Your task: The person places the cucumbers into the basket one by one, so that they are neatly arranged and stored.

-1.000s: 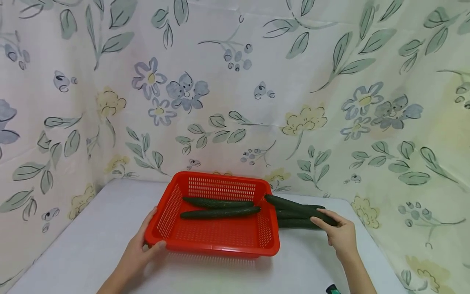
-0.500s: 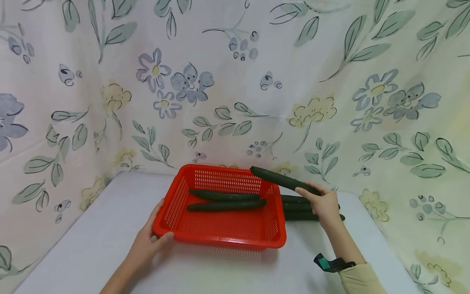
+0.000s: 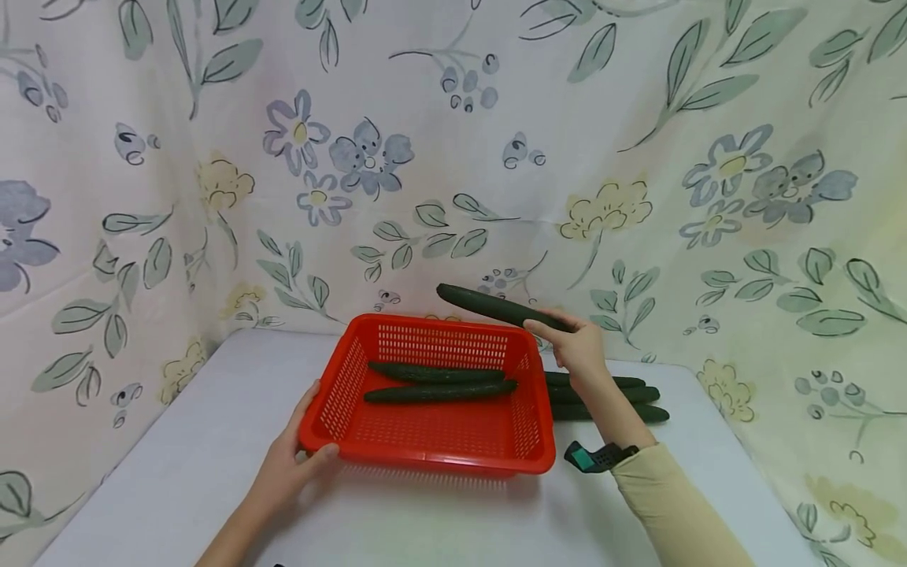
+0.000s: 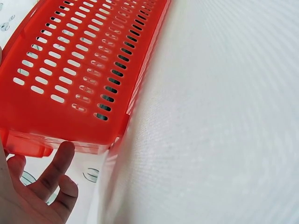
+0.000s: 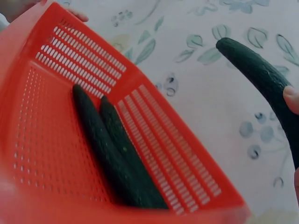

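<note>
A red plastic basket [image 3: 425,455] with slotted walls stands on the table, two cucumbers [image 3: 439,391] lying side by side inside it. My left hand [image 3: 286,465] grips its left end, thumb on the near rim; in the left wrist view, fingers [image 4: 60,161] touch its underside edge. Above the basket's far right corner, my right hand [image 3: 577,346] holds another cucumber [image 3: 489,304] by its right end, tilted with the free end higher and pointing left. The right wrist view shows this held cucumber [image 5: 257,70] apart from the basket's wall.
Several more cucumbers [image 3: 641,394] lie on the white table [image 3: 163,472] just right of the basket, partly hidden by it and the right forearm. Floral cloth [image 3: 425,157] hangs behind and at both sides. A dark strap with a green patch [image 3: 598,457] is on the right wrist.
My right hand has lifted a cucumber from the pile and carried it up and left above the basket's far right corner. My left hand keeps its grip on the basket.
</note>
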Available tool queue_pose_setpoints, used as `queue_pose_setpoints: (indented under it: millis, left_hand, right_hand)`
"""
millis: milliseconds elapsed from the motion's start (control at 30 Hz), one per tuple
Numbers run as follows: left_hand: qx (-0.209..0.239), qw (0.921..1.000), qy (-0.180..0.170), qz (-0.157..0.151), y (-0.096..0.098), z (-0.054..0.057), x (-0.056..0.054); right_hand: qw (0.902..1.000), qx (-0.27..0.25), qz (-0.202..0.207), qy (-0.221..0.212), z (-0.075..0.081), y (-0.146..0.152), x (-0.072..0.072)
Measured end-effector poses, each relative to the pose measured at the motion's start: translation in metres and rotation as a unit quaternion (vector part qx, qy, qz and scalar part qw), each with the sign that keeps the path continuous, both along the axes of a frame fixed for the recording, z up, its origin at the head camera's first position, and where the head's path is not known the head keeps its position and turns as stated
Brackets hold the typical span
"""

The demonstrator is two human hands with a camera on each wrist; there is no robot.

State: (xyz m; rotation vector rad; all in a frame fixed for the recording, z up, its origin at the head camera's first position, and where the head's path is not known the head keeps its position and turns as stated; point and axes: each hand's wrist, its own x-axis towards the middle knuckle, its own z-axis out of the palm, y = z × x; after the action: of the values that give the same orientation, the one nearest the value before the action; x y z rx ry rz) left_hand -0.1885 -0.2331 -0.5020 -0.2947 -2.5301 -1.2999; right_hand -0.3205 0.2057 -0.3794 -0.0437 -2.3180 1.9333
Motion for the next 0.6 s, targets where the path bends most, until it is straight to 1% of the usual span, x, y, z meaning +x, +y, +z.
queue_pose_setpoints:
  millis: [133, 267, 367, 500, 600]
  left_hand:
    - [0.005, 1.0, 0.003, -0.003, 0.0, -0.001, -0.001]
    - [0.011, 0.9999, 0.006, -0.007, 0.001, -0.001, -0.002]
    - [0.017, 0.9998, 0.004, -0.009, 0.001, -0.002, -0.001]
    - [0.027, 0.9996, -0.001, -0.01, 0.0, -0.002, -0.001]
    - [0.032, 0.9994, -0.006, -0.013, 0.0, -0.002, -0.002]
  right_hand:
    - [0.9999, 0.004, 0.012, 0.007, 0.006, -0.018, -0.007]
    - [0.9995, -0.012, 0.027, 0.014, 0.007, -0.035, -0.012]
    - [0.9986, -0.032, 0.039, 0.016, 0.005, -0.047, -0.015]
    - [0.9978, -0.042, 0.05, 0.009, 0.001, -0.063, -0.017]
    - [0.9979, -0.04, 0.052, 0.001, -0.005, -0.072, -0.018]
